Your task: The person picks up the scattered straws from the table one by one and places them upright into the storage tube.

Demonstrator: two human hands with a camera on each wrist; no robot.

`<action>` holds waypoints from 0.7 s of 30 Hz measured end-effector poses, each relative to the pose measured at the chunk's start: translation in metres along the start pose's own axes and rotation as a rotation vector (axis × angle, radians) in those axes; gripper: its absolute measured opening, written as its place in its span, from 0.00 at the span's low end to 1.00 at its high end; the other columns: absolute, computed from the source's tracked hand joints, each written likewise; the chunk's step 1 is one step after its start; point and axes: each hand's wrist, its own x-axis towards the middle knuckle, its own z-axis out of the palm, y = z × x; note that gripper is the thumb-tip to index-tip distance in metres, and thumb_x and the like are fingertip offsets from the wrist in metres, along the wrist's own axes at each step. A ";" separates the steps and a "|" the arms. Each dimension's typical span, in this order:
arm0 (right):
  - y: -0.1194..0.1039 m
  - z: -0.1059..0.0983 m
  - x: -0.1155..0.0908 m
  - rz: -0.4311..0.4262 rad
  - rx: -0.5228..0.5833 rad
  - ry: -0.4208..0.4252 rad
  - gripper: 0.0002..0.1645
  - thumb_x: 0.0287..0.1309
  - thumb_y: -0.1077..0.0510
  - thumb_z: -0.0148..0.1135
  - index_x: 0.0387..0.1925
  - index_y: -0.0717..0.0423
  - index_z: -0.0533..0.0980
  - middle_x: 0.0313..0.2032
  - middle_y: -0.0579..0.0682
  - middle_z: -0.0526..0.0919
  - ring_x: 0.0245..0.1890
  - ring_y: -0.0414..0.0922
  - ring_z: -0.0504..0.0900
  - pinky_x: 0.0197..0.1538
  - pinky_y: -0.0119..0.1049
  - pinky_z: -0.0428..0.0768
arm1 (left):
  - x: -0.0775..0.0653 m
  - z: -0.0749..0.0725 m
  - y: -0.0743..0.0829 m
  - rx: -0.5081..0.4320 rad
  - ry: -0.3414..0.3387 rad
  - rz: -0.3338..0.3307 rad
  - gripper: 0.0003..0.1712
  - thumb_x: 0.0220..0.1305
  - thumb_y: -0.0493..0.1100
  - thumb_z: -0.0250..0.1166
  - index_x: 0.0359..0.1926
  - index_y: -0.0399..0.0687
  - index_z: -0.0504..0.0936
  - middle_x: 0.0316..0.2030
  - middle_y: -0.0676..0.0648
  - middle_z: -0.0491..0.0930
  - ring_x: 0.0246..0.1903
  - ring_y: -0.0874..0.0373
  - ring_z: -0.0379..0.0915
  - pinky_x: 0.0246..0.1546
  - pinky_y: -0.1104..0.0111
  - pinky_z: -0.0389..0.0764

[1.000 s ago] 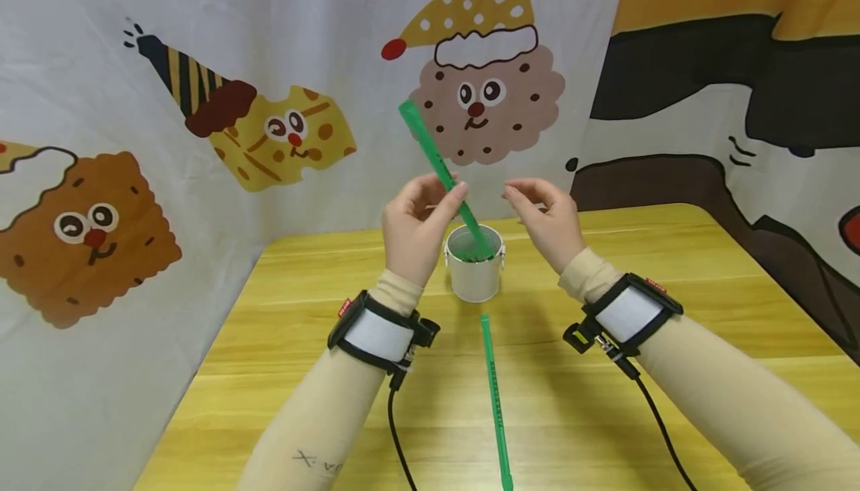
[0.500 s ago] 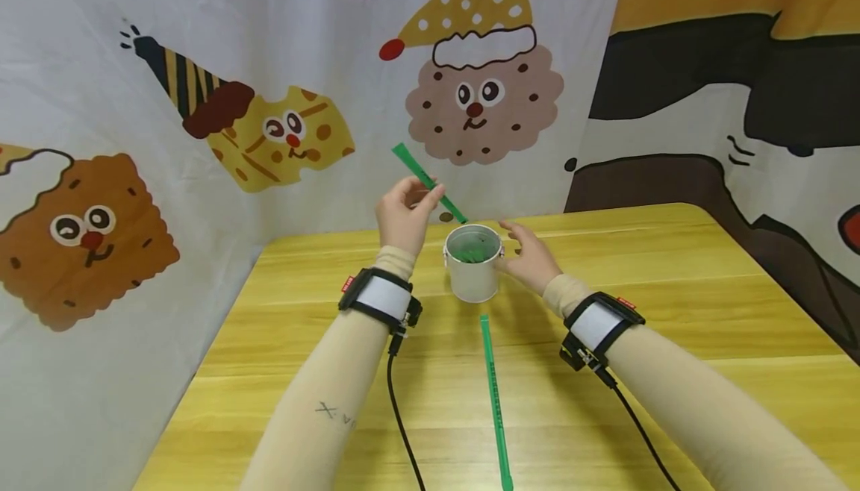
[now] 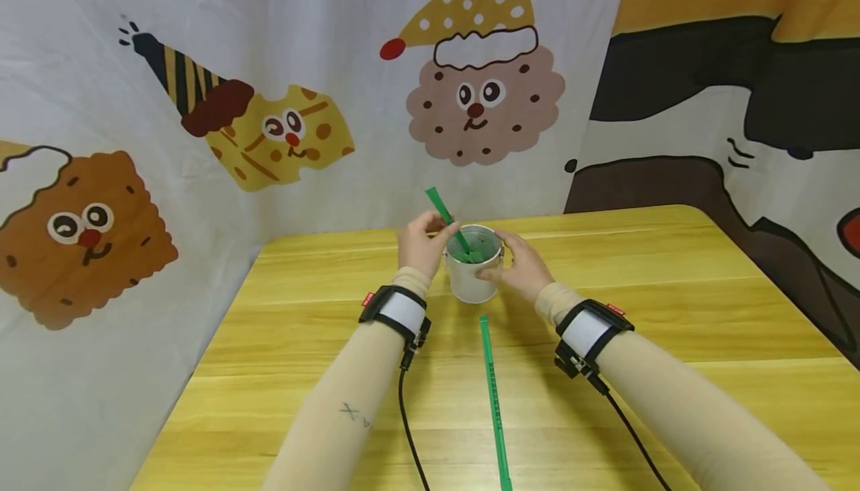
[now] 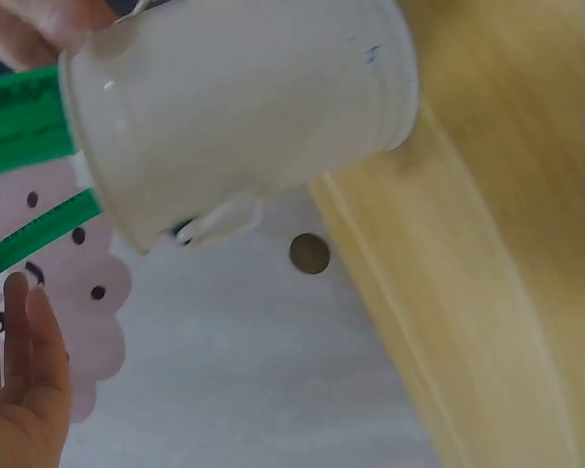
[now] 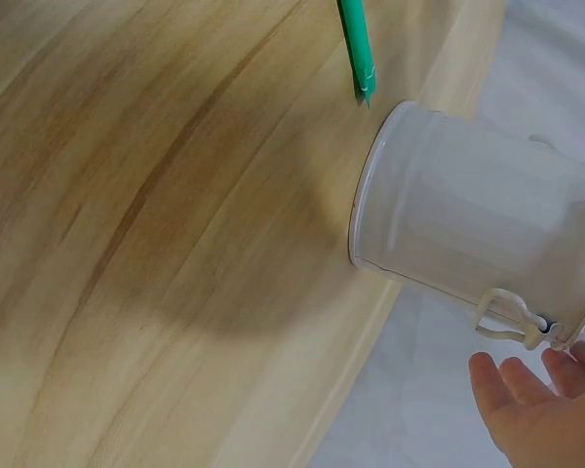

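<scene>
In the head view a small white metal bucket (image 3: pixel 473 282) stands upright on the wooden table. My left hand (image 3: pixel 419 246) pinches a slim green wrapped stick (image 3: pixel 440 205) with dark print, at the bucket's left rim. The stick tilts, its lower end down inside the bucket. More green lies in the bucket (image 4: pixel 244 107); how many pieces I cannot tell. My right hand (image 3: pixel 522 266) holds the bucket's right side near the rim, by a handle lug (image 5: pixel 512 320). A second green wrapped stick (image 3: pixel 496 401) lies on the table in front.
The table (image 3: pixel 282 342) has its far edge against a curtain (image 3: pixel 376 125) printed with cartoon biscuits. Straps with small cameras sit on both wrists, and black cables (image 3: pixel 410 427) trail from them toward me over the table.
My left hand has lifted the green stick clear of the bucket, then lowered its end back inside. My right hand has come down from the air onto the bucket's right side.
</scene>
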 end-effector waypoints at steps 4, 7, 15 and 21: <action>0.001 0.001 0.000 0.003 -0.015 0.001 0.55 0.55 0.48 0.73 0.74 0.64 0.55 0.74 0.65 0.57 0.73 0.65 0.57 0.73 0.63 0.59 | -0.005 0.007 -0.007 0.036 -0.017 0.001 0.10 0.61 0.40 0.71 0.42 0.40 0.87 0.40 0.42 0.88 0.44 0.49 0.85 0.47 0.63 0.86; 0.001 0.001 0.000 -0.001 -0.014 0.003 0.54 0.56 0.48 0.73 0.74 0.64 0.55 0.74 0.64 0.57 0.74 0.64 0.56 0.73 0.63 0.58 | -0.008 0.010 -0.012 0.061 -0.024 0.030 0.10 0.59 0.38 0.72 0.41 0.38 0.87 0.39 0.41 0.88 0.43 0.48 0.85 0.46 0.63 0.87; 0.001 0.002 -0.002 -0.004 -0.018 0.001 0.53 0.57 0.48 0.72 0.74 0.63 0.55 0.74 0.64 0.57 0.74 0.64 0.56 0.74 0.63 0.58 | -0.014 0.012 -0.021 0.110 -0.063 0.048 0.09 0.57 0.36 0.72 0.40 0.39 0.88 0.37 0.41 0.89 0.42 0.48 0.86 0.45 0.62 0.87; 0.001 0.002 -0.002 -0.004 -0.014 0.006 0.52 0.57 0.49 0.72 0.74 0.63 0.56 0.75 0.63 0.57 0.74 0.64 0.55 0.74 0.63 0.57 | -0.016 0.009 -0.023 0.152 -0.118 0.069 0.10 0.57 0.34 0.72 0.41 0.38 0.88 0.40 0.40 0.88 0.42 0.47 0.86 0.45 0.63 0.87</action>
